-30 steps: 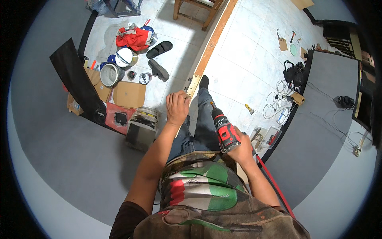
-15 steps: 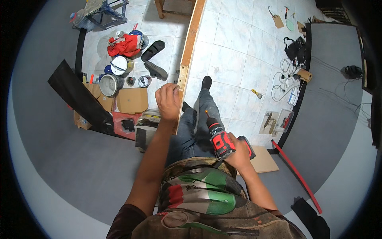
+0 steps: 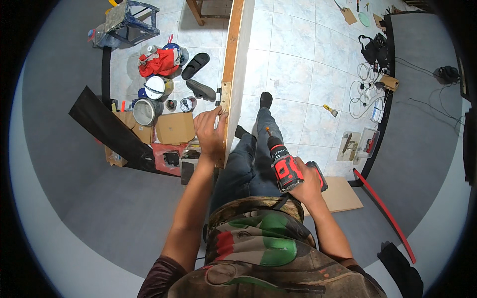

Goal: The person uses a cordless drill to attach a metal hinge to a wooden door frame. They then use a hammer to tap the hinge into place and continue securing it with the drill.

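Note:
A cordless drill [image 3: 286, 169], red and black, is gripped in my right hand [image 3: 309, 185] above my right leg, its bit pointing up and away from me. The drill stands apart from the wooden panel [image 3: 232, 47], whose narrow edge runs away from me between my arms. A pale metal hinge plate [image 3: 225, 93] with holes lies on that edge. Just below the plate, my left hand [image 3: 209, 130] rests at the edge, thumb and forefinger drawn together in a pinch. Whatever is between those fingertips is too small to make out.
Left of the panel lie black sandals [image 3: 196, 66], a paint bucket [image 3: 157, 87], a grey pot [image 3: 145, 112], cardboard [image 3: 175, 128] and a step stool [image 3: 130, 22]. To the right are a scraper [image 3: 330, 110], tangled white cables [image 3: 364, 94], a clear tray [image 3: 366, 145] and a red strip [image 3: 385, 216].
The view has swung a little, so most surroundings sit farther right. My left thumb and fingers have shifted slightly at the panel edge. The drill stays in my right hand.

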`<action>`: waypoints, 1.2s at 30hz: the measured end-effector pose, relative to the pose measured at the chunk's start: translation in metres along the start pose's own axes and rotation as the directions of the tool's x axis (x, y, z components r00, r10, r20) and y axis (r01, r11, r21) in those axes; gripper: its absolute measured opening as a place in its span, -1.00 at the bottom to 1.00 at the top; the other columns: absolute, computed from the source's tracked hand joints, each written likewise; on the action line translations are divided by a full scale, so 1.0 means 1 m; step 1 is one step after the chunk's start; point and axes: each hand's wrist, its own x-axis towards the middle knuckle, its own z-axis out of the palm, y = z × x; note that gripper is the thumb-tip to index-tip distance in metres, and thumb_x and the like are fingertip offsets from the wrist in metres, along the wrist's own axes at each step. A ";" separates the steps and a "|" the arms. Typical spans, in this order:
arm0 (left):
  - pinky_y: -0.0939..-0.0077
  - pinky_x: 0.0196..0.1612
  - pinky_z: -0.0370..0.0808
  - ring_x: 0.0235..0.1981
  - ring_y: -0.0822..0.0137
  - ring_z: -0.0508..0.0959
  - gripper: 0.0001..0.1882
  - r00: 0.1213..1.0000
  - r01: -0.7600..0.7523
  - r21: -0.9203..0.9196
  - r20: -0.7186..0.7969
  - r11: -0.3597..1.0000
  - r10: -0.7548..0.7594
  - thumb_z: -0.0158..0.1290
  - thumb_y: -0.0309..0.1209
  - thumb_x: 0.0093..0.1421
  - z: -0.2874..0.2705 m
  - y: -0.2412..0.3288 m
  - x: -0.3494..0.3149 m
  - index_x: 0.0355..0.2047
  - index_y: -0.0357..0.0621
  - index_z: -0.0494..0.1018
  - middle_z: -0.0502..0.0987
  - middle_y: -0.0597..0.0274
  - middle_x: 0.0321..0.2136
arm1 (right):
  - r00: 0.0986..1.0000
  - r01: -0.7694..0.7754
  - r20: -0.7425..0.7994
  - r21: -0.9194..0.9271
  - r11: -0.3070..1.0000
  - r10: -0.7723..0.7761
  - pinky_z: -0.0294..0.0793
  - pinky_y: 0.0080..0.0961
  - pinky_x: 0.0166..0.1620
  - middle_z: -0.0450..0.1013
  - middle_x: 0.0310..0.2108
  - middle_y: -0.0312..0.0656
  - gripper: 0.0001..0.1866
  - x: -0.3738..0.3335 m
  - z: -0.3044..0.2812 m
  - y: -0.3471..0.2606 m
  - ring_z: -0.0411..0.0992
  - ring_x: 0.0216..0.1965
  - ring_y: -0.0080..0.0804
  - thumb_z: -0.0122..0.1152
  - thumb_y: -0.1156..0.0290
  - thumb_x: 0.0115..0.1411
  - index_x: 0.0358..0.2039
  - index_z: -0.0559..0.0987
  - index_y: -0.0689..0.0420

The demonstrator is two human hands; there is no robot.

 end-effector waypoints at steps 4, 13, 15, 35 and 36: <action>0.23 0.03 0.44 -0.18 0.12 0.64 -0.81 0.998 0.052 -0.037 -0.033 0.998 -0.053 0.37 -0.47 0.19 -0.001 0.011 -0.004 -0.18 -0.18 0.68 0.70 0.16 -0.26 | 1.000 -0.002 0.005 0.026 1.000 0.001 0.61 -0.05 -0.23 0.61 -0.40 0.21 -0.32 -0.002 0.003 0.001 0.64 -0.31 0.22 0.55 0.30 -0.03 0.10 0.57 0.31; 0.20 0.13 0.35 -0.15 0.27 0.65 -0.85 0.994 -0.110 0.031 0.025 0.993 0.110 0.30 -0.49 0.22 -0.008 -0.005 0.005 -0.19 -0.07 0.68 0.72 0.31 -0.25 | 0.999 0.024 0.030 -0.012 1.000 -0.024 0.59 -0.01 -0.26 0.61 -0.43 0.18 -0.44 0.000 0.001 -0.003 0.63 -0.31 0.25 0.56 0.28 -0.02 -0.04 0.58 0.24; 0.21 0.14 0.35 -0.14 0.28 0.65 -0.85 0.993 -0.117 0.030 0.033 0.993 0.116 0.28 -0.50 0.22 -0.008 -0.006 0.005 -0.19 -0.05 0.68 0.72 0.33 -0.25 | 0.999 0.023 0.028 0.010 1.000 -0.023 0.59 -0.01 -0.26 0.61 -0.42 0.18 -0.42 0.001 0.002 -0.002 0.63 -0.31 0.25 0.58 0.26 -0.03 -0.03 0.58 0.22; 0.10 0.07 0.46 -0.17 0.01 0.59 -0.84 0.993 -0.027 0.120 -0.108 0.992 0.041 0.29 -0.49 0.24 0.020 -0.008 -0.012 -0.17 -0.16 0.64 0.66 0.12 -0.29 | 0.997 0.069 0.028 0.032 0.997 -0.070 0.58 0.07 -0.25 0.62 -0.40 0.17 -0.47 -0.007 0.021 0.005 0.62 -0.29 0.26 0.51 0.26 0.02 -0.03 0.52 0.17; 0.10 0.08 0.46 -0.17 0.01 0.60 -0.84 0.994 -0.026 0.112 -0.100 0.993 0.037 0.29 -0.49 0.24 0.018 -0.009 -0.012 -0.17 -0.16 0.64 0.66 0.12 -0.29 | 0.997 0.071 0.020 0.033 0.997 -0.072 0.58 0.07 -0.24 0.62 -0.39 0.18 -0.47 -0.008 0.021 0.004 0.62 -0.28 0.26 0.51 0.26 0.03 -0.03 0.52 0.17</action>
